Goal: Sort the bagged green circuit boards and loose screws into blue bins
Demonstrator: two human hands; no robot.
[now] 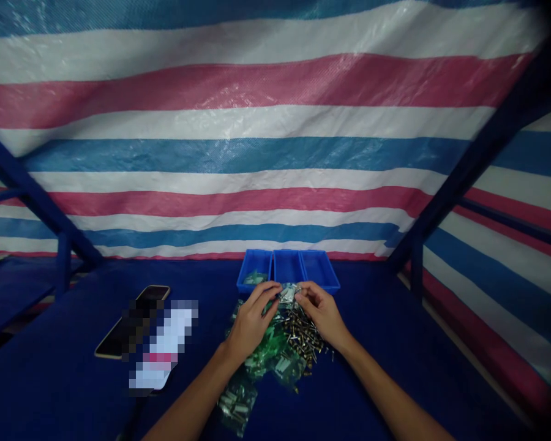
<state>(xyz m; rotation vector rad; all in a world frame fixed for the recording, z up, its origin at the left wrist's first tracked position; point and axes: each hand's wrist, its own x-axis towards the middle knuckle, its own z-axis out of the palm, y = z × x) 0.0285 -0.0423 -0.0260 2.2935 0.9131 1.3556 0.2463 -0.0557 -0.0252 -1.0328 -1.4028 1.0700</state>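
Observation:
Between my two hands a small clear plastic bag [288, 295] is stretched, with pale pieces showing inside. My left hand [251, 317] pinches its left side, and my right hand [322, 311] grips its right side with thumb and fingers. Beneath them lies a loose pile of small metal fittings [305, 340], brassy and silvery. To the left of the pile are green-tinted plastic bags [270, 346], partly hidden by my left hand. Nearer to me rests another clear bag [237, 404] holding pale cylindrical pieces.
Three blue bins [319, 269] stand side by side beyond my hands; the left one contains small plastic bags [256, 277]. At left lie a dark phone [110, 338] and a blurred-out white object [173, 331]. Blue frame bars [445, 184] and striped sheeting [257, 153] enclose the blue tabletop [371, 343].

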